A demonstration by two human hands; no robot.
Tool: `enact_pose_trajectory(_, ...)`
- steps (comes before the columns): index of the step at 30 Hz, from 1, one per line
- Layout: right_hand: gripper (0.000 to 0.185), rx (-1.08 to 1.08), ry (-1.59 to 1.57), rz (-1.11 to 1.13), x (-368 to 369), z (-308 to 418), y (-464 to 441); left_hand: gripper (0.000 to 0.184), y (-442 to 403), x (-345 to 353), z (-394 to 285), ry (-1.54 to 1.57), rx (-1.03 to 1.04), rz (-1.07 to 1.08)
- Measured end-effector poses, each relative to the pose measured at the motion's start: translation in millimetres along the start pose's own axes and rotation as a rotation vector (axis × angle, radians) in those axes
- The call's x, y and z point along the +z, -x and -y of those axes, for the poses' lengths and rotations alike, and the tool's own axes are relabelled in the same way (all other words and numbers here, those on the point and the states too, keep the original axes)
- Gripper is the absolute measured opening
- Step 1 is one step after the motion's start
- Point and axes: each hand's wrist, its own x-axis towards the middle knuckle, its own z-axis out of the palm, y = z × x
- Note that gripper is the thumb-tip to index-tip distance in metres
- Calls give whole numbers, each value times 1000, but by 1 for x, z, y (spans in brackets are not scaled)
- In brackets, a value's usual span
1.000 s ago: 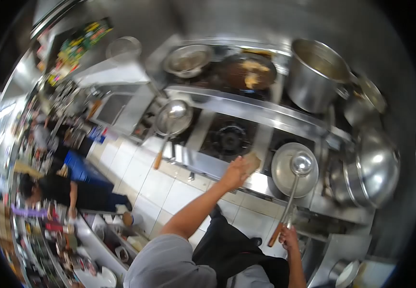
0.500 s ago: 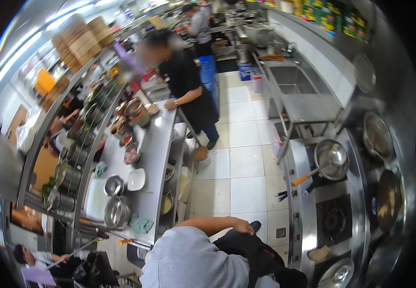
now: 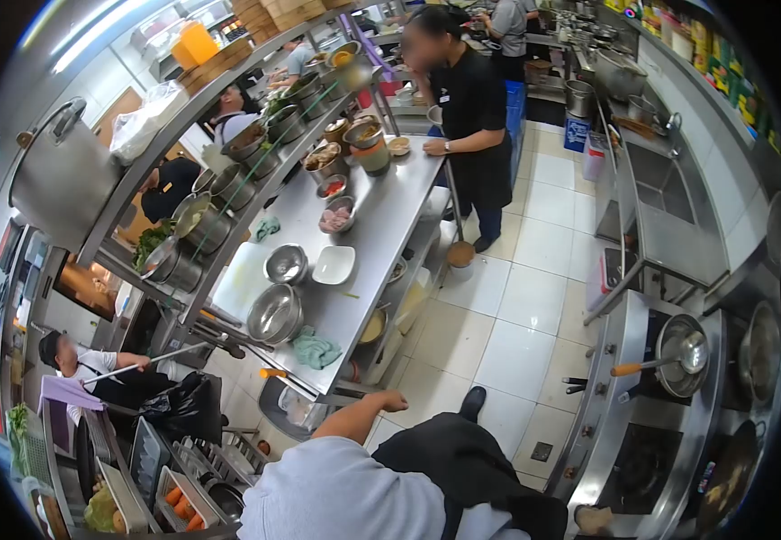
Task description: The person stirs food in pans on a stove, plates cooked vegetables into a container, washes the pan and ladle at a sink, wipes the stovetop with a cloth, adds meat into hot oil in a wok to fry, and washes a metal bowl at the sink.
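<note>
My left hand (image 3: 393,401) hangs at the end of my bent forearm, over the floor in front of my body. Its fingers look curled in, and nothing shows in them. Nearest to it is the front corner of the steel worktable (image 3: 381,236). At that end lie a green cloth (image 3: 316,347), a large steel bowl (image 3: 275,314) and a smaller steel bowl (image 3: 286,264). A white square dish (image 3: 334,265) sits beside them. My right hand is out of view.
To the right runs a stove with a ladle (image 3: 694,352) resting in a wok (image 3: 669,340), and a steel sink (image 3: 656,189) beyond. A person in black (image 3: 473,117) stands at the table's far end. Another person (image 3: 73,360) holds a pole at left. Carrots (image 3: 181,504) fill a bin.
My view has swung left, showing more of the shelving and vegetable bins. My left hand has come closer to the worktable corner. The person in black has raised a hand toward the face.
</note>
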Motion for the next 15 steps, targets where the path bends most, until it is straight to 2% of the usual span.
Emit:
enact_pose_trajectory(1, 31, -1, 23, 13, 10, 2, -3, 46, -3, -11, 14, 10, -8, -7)
enact_pose_trajectory(3, 30, 10, 57, 47, 33, 6, -7, 43, -25, -34, 49, 139, 146, -204)
enact_pose_trajectory(5, 29, 31, 106, 74, 59, 7, -7, 37, -19, -94, 42, 272, 211, -331)
enact_pose_trajectory(7, 28, 56, 157, 93, 94, 5, -3, 29, -37, -143, 53, 769, 273, -467)
enact_pose_trajectory(9, 28, 82, 210, 118, 131, 4, 0, 25, -39, -211, 55, 1024, 272, -585)
enact_pose_trajectory(11, 28, 106, 262, 142, 176, 4, 6, 29, -17, -293, 39, 1149, 101, -764)
enact_pose_trajectory(15, 28, 160, 373, 201, 269, 8, 23, 34, -81, -412, 121, 1553, 45, -1040)
